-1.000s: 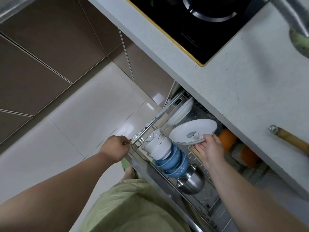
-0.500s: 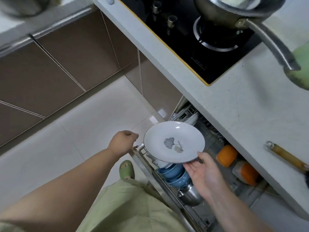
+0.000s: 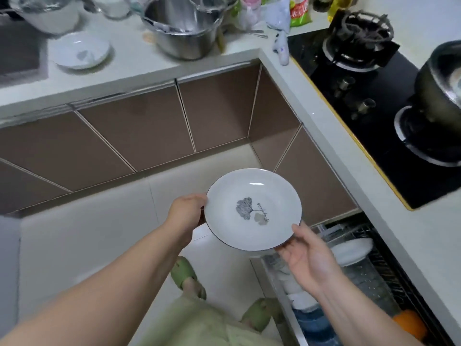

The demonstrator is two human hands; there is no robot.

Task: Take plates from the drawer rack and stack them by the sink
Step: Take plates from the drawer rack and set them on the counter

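The drawer rack (image 3: 379,278) stood pulled out at lower right. A leaf-printed plate (image 3: 252,208) hung level over the floor, left hand (image 3: 187,211) gripping its left rim, right hand (image 3: 306,255) loose-fingered, just touching its near edge.

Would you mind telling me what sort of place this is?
Most likely a home kitchen: a gas stove, a sink at the far left, and an open drawer rack holding plates.

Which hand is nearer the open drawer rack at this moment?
Right. The right hand supports the held plate at its near rim, above the drawer rack edge; the left hand grips the plate's opposite rim, out over the floor.
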